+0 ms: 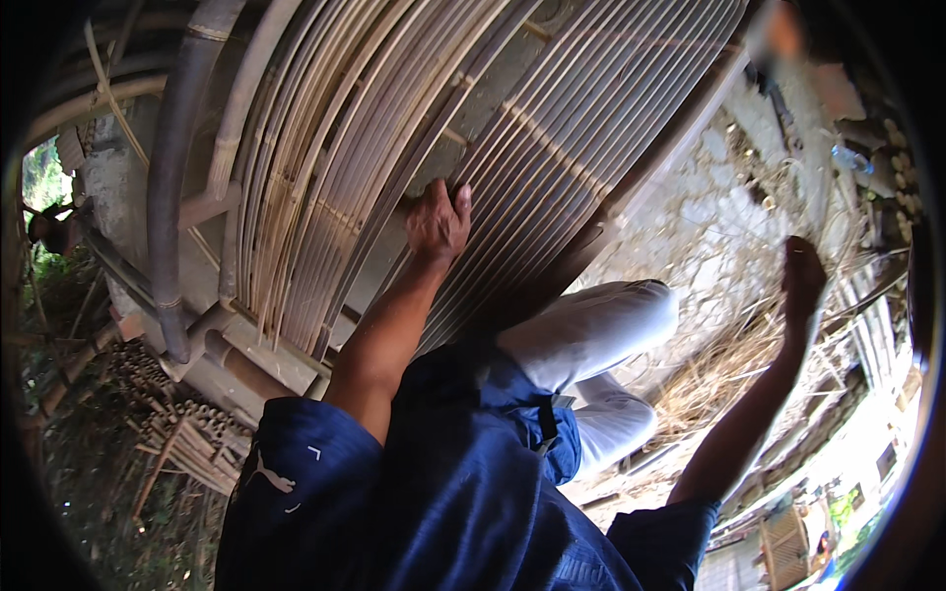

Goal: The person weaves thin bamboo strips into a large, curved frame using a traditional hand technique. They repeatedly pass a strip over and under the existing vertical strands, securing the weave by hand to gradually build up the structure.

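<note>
My left hand is closed, its fingers curled and thumb pointing up, at the left edge of a panel of thin parallel bamboo slats. What lies inside its fingers is hidden. To its left runs a second panel of pale, split bamboo slats, with a gap between the two. Out to the right, over the ground, my right hand is dark and looks closed. A pale, blurred streak passes along it, and I cannot make out what its fingers hold.
Thick bamboo poles form a frame at the left. Cut bamboo pieces are stacked at lower left. Straw and shavings litter the cracked ground on the right. A blurred orange thing is at top right.
</note>
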A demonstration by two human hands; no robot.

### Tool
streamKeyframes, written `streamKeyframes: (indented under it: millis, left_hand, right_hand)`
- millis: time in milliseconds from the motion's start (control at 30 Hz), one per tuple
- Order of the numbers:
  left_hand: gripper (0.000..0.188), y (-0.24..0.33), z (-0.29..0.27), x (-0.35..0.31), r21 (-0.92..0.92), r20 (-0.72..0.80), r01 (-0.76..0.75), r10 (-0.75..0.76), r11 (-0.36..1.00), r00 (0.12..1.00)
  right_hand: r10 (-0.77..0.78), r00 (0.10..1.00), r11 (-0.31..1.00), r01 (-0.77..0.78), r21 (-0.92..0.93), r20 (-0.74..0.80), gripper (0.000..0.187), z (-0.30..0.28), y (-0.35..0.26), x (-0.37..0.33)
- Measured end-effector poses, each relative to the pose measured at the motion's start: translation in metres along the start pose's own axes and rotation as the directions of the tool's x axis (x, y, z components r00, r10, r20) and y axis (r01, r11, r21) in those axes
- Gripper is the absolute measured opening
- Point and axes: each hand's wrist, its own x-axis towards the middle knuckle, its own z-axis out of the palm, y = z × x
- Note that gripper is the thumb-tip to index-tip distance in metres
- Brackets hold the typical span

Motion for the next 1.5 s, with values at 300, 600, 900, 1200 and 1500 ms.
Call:
streamKeyframes:
  millis: [300,600,900,1200,1500]
  left_hand:
    - [0.044,-0.01,0.003,-0.002,0.011,0.008,-0.015,0.015,1.0,1.0]
    - [0.058,-0.012,-0.003,-0.005,-0.222,0.079,-0.116,0.136,0.968,0.988]
    - [0.022,-0.179,-0.056,-0.116,-0.694,-0.309,-0.325,0.142,0.643,0.94]
    - [0.026,-0.263,-0.023,-0.249,-0.081,-0.067,0.167,-0.172,0.983,0.983]
    - [0.031,-0.262,-0.023,-0.256,-0.184,0.128,0.174,-0.152,0.967,0.98]
  right_hand:
    - [-0.209,0.978,0.978,0.208,-0.032,-0.018,0.038,0.189,-0.058,-0.096]
    - [-0.412,0.517,0.751,0.659,-0.041,0.75,0.018,0.389,-0.232,-0.298]
    - [-0.592,0.522,0.529,0.827,-0.192,0.614,0.017,0.454,-0.242,-0.361]
    - [-0.491,0.43,0.631,0.775,-0.031,0.758,0.024,0.441,-0.225,-0.327]
    - [-0.439,0.609,0.66,0.717,-0.223,0.66,0.028,0.278,-0.301,-0.199]
